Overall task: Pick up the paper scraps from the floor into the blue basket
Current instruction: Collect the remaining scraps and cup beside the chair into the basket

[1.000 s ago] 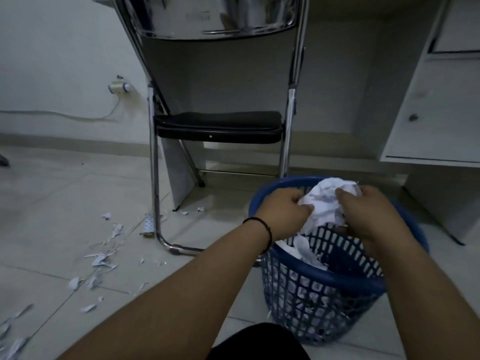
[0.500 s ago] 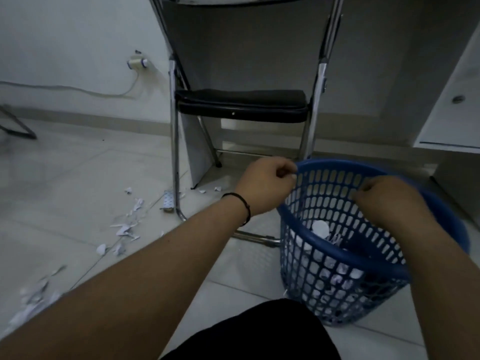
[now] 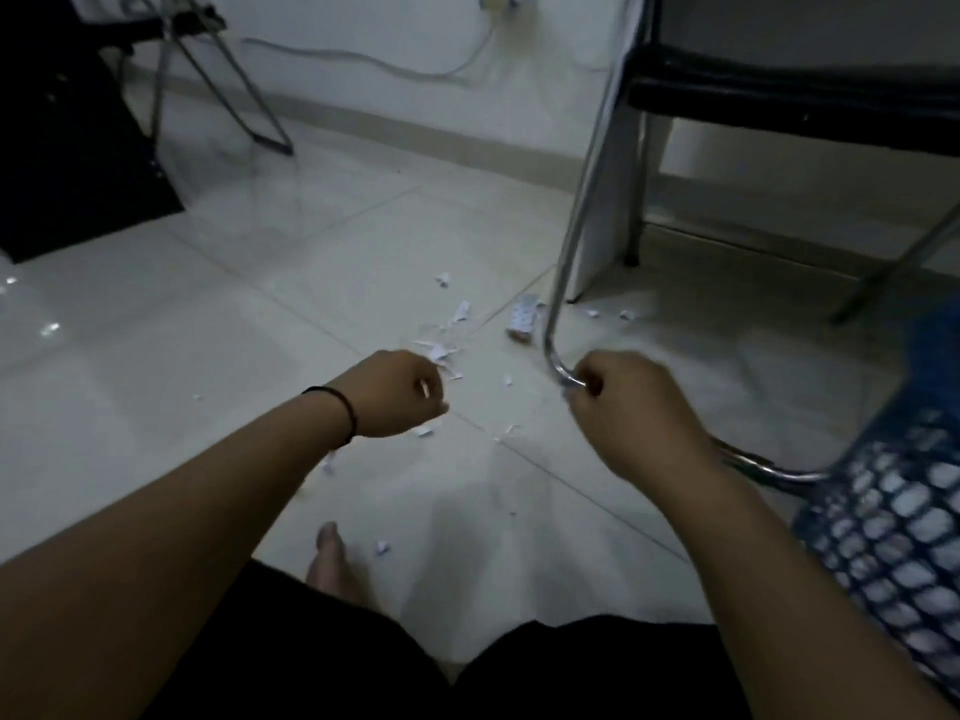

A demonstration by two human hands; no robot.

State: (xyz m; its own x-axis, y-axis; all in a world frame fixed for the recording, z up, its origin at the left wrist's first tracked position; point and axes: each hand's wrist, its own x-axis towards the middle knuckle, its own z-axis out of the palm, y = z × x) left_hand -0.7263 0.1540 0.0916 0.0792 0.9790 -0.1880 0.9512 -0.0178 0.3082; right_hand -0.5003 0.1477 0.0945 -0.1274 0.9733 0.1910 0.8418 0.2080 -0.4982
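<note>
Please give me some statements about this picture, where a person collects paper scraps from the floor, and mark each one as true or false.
1. The blue basket stands at the right edge of the view. True.
2. Paper scraps lie on the floor beyond the left hand. True.
3. The left wrist is bare. False: a thin dark band goes around it.
4. The right hand is inside the basket. False: it is over the floor, left of the basket, near the chair's chrome leg.
5. The chair seat is white. False: it is black.
6. A bare foot shows at the bottom, between the arms. True.
</note>
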